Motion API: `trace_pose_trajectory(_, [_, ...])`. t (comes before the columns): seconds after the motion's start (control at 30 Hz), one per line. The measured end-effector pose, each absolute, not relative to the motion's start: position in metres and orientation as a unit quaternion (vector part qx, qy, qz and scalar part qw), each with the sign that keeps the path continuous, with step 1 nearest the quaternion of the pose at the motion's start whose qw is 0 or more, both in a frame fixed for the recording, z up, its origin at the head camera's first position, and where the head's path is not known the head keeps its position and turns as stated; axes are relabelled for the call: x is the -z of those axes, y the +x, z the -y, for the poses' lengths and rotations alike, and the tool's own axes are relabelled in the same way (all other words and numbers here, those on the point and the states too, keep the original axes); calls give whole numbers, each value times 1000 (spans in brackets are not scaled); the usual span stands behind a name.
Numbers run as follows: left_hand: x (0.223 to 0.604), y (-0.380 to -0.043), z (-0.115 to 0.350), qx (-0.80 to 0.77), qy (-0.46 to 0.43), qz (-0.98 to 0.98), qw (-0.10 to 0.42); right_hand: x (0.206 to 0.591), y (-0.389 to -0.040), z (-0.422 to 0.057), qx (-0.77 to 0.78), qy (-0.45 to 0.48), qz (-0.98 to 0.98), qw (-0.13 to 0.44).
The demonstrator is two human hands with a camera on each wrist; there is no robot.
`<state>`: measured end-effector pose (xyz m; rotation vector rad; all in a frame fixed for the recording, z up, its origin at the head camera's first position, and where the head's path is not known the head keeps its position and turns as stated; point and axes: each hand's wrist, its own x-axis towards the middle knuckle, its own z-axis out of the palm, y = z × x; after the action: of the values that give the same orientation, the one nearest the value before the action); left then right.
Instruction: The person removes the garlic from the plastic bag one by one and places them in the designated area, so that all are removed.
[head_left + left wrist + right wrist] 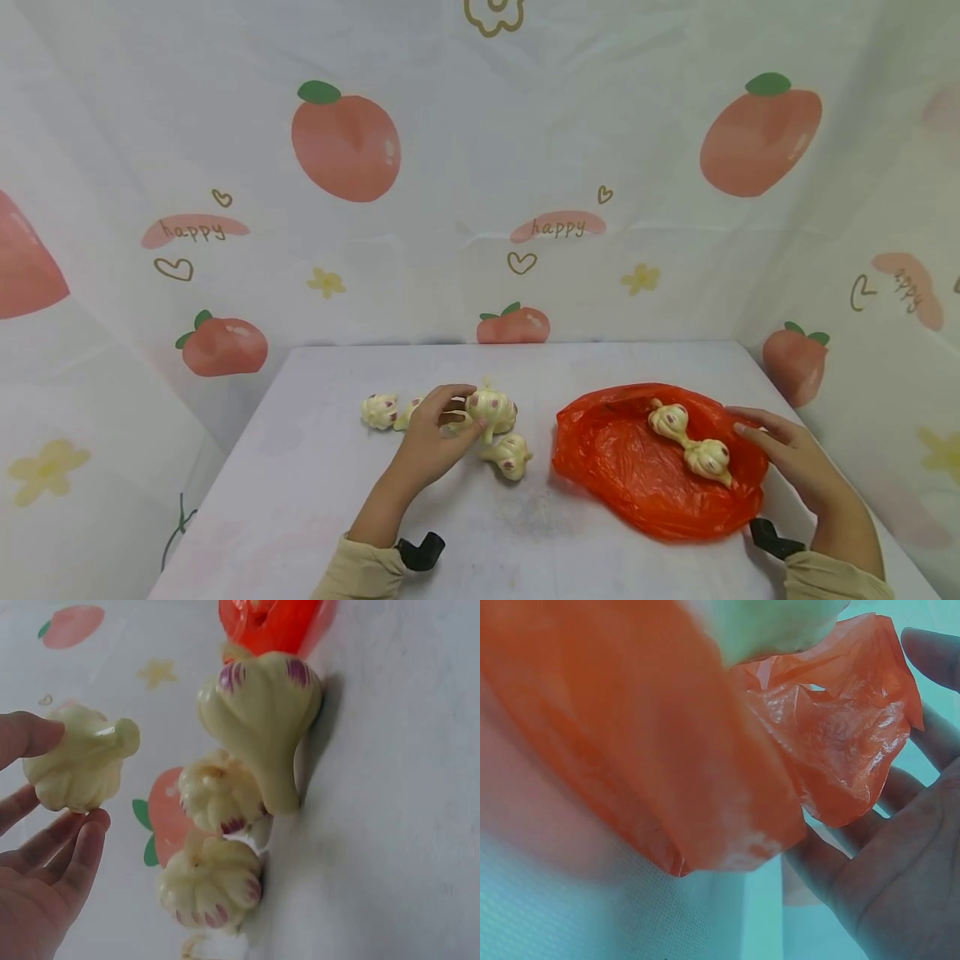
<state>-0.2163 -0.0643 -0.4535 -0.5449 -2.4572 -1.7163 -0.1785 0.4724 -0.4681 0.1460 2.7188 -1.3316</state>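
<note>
My left hand (435, 437) pinches a garlic bulb (491, 408) between thumb and fingers, raised above the table. In the left wrist view the held garlic bulb (79, 761) shows its stem pointing right. Just below it in the head view lies another garlic bulb (510, 457). At the right, my right hand (798, 458) rests against the edge of a red plastic bag (637, 492), its fingers behind the film. The right wrist view shows the bag's edge (847, 765) lying over those fingers, with the thumb apart. Inside the bag are two garlic bulbs (707, 460).
Further left on the white table (300, 500) lie more bulbs, among them a garlic bulb (379, 411) partly lined up with others behind my left hand. Black wrist-camera mounts (422, 552) stick out by both sleeves. A printed curtain (435, 275) hangs behind and beside the table.
</note>
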Motion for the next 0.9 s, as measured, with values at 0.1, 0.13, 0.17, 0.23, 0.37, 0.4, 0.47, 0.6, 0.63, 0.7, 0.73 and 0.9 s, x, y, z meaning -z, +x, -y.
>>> trace_pose_trajectory(0.1, [454, -217, 69, 559, -174, 809, 49, 467, -179, -471, 438, 49, -896, 59])
trace_pose_trajectory(0.13, [454, -217, 70, 557, -173, 811, 51, 467, -179, -471, 438, 50, -896, 59])
trace_pose_trajectory(0.17, [455, -217, 71, 555, -171, 813, 53, 467, -179, -471, 437, 49, -896, 59])
trace_pose_trajectory(0.23, [455, -218, 73, 551, -169, 815, 58, 467, -179, -471, 436, 52, -896, 59])
trace_pose_trajectory(0.37, [456, -219, 75, 548, -169, 817, 63, 468, -178, -471, 437, 59, -895, 64])
trace_pose_trajectory(0.4, [456, -219, 76, 547, -171, 817, 63, 469, -178, -471, 438, 60, -895, 65])
trace_pose_trajectory(0.47, [457, -220, 77, 546, -173, 818, 62, 469, -177, -472, 439, 61, -894, 65])
trace_pose_trajectory(0.6, [458, -220, 79, 537, -174, 823, 61, 470, -177, -472, 439, 56, -895, 61])
trace_pose_trajectory(0.63, [458, -220, 80, 536, -175, 824, 60, 470, -177, -472, 439, 55, -895, 60])
trace_pose_trajectory(0.7, [459, -221, 81, 530, -177, 827, 61, 469, -178, -473, 439, 53, -895, 59])
trace_pose_trajectory(0.73, [459, -221, 82, 528, -177, 829, 60, 469, -178, -473, 439, 53, -895, 59])
trace_pose_trajectory(0.9, [460, -220, 84, 518, -176, 835, 52, 467, -180, -474, 442, 50, -894, 59])
